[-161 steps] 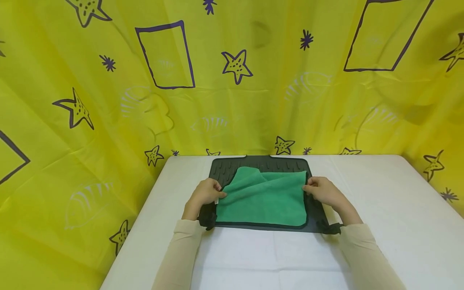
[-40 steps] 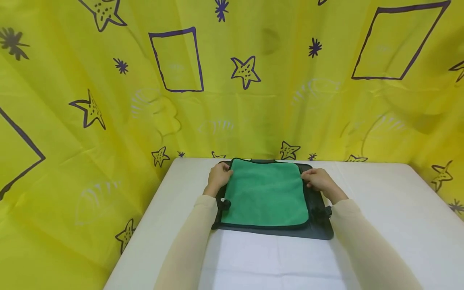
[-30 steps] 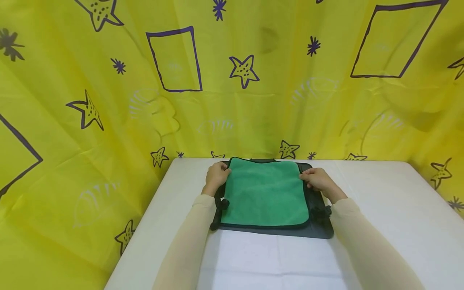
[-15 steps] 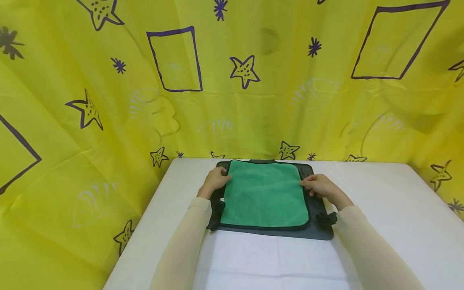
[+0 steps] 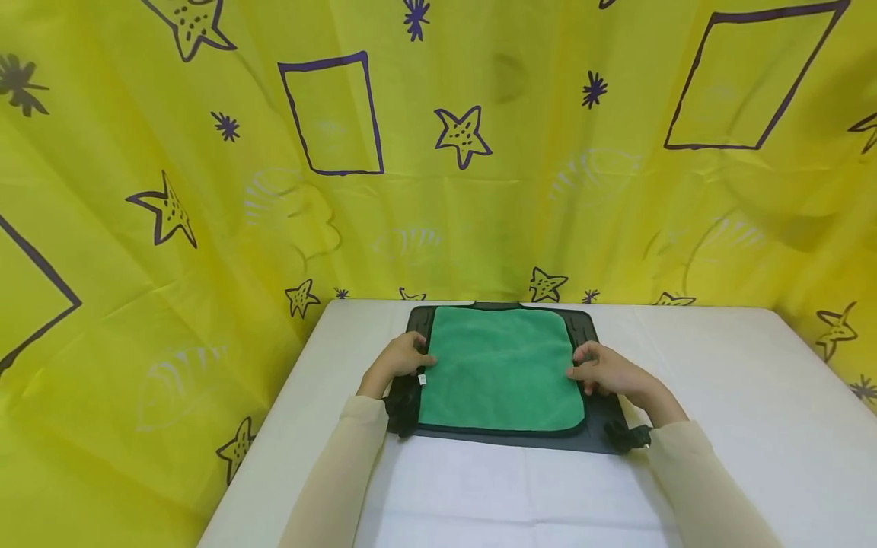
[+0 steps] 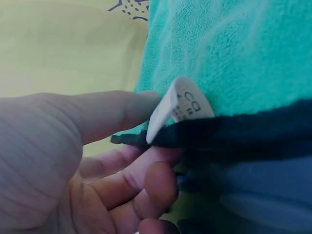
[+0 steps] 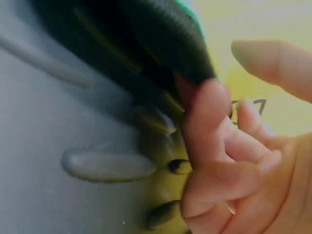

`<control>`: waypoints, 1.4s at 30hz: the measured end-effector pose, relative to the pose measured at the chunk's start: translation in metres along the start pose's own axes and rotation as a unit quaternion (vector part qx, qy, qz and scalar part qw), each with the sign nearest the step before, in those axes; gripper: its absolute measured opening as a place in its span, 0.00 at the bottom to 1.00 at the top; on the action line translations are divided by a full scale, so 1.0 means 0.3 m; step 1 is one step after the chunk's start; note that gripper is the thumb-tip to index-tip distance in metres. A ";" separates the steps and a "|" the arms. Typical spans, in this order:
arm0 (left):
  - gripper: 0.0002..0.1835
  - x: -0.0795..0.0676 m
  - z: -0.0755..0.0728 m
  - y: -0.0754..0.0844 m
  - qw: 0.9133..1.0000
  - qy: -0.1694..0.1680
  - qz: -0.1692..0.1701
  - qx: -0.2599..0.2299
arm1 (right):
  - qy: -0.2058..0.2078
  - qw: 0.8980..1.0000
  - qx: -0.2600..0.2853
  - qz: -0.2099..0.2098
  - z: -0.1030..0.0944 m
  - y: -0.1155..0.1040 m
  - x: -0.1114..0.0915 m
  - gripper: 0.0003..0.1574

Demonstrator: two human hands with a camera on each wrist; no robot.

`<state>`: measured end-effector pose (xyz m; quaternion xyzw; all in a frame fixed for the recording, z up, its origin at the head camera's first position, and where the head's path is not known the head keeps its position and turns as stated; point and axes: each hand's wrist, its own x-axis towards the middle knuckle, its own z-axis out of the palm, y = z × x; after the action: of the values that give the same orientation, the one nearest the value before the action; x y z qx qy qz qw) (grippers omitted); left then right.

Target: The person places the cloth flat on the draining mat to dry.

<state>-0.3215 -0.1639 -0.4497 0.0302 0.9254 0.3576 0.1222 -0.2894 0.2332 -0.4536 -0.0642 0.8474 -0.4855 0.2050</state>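
Observation:
A green cloth [image 5: 500,365] with a dark border lies spread over a dark ridged mat [image 5: 596,426] in the head view. At its left edge my left hand [image 5: 397,359] pinches the border, thumb above and fingers below, beside a white label [image 6: 187,100]. My right hand [image 5: 610,373] is at the opposite edge. In the right wrist view its thumb [image 7: 273,61] stands apart from the cloth, while a fingertip touches the underside of the dark border [image 7: 165,39]. Part of the mat is hidden beneath the cloth.
The mat rests on a white-covered table [image 5: 712,365]. A yellow curtain [image 5: 411,205] printed with stars and frames hangs behind it and along the left. Dark bands [image 5: 404,407] circle both wrists.
The cloth, folded over and creased 5.4 seconds ago, now lies flatter and covers more of the mat. Over the last second both hands have slid nearer along its sides; the right thumb has parted.

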 end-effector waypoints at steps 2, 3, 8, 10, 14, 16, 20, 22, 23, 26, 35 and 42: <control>0.30 -0.017 0.001 0.000 1.000 0.000 -0.004 0.002 | -0.029 0.999 -0.002 -0.025 0.003 0.003 -0.015 0.28; 0.30 -0.023 0.002 -0.002 1.000 -0.001 -0.005 0.003 | -0.042 0.998 -0.007 -0.041 0.003 0.006 -0.022 0.28; 0.32 -0.048 0.003 -0.012 1.000 -0.012 -0.002 -0.008 | -0.066 0.993 -0.041 -0.088 0.002 0.026 -0.051 0.23; 0.32 -0.052 0.003 -0.019 1.000 -0.015 0.005 -0.016 | -0.068 0.992 -0.049 -0.094 0.002 0.031 -0.061 0.20; 0.29 -0.059 0.007 -0.031 0.999 -0.009 0.021 -0.041 | -0.068 0.992 -0.049 -0.098 0.001 0.041 -0.073 0.17; 0.27 -0.063 0.008 -0.035 0.998 -0.003 0.025 -0.058 | -0.064 0.992 -0.049 -0.096 0.000 0.040 -0.080 0.17; 0.26 -0.068 0.010 -0.040 0.997 0.008 0.029 -0.078 | -0.056 0.993 -0.060 -0.089 -0.004 0.034 -0.095 0.17; 0.26 -0.069 0.012 -0.041 0.996 0.011 0.029 -0.079 | -0.056 0.992 -0.065 -0.089 -0.007 0.028 -0.102 0.17; 0.26 -0.070 0.012 -0.041 0.996 0.013 0.030 -0.077 | -0.057 0.992 -0.066 -0.089 -0.009 0.025 -0.105 0.17; 0.24 -0.072 0.012 -0.040 0.997 0.020 0.030 -0.069 | -0.057 0.992 -0.068 -0.089 -0.014 0.018 -0.113 0.17; 0.23 -0.076 0.023 -0.036 0.998 0.053 0.030 -0.021 | -0.074 0.990 -0.086 -0.087 -0.019 0.022 -0.120 0.14; 0.22 -0.079 0.032 -0.026 0.997 0.061 0.038 -0.005 | -0.080 0.988 -0.098 -0.086 -0.015 0.023 -0.122 0.12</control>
<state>-0.2960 -0.1667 -0.4570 0.0430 0.9276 0.3674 0.0524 -0.2574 0.2517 -0.4470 -0.1950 0.8633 -0.4091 0.2220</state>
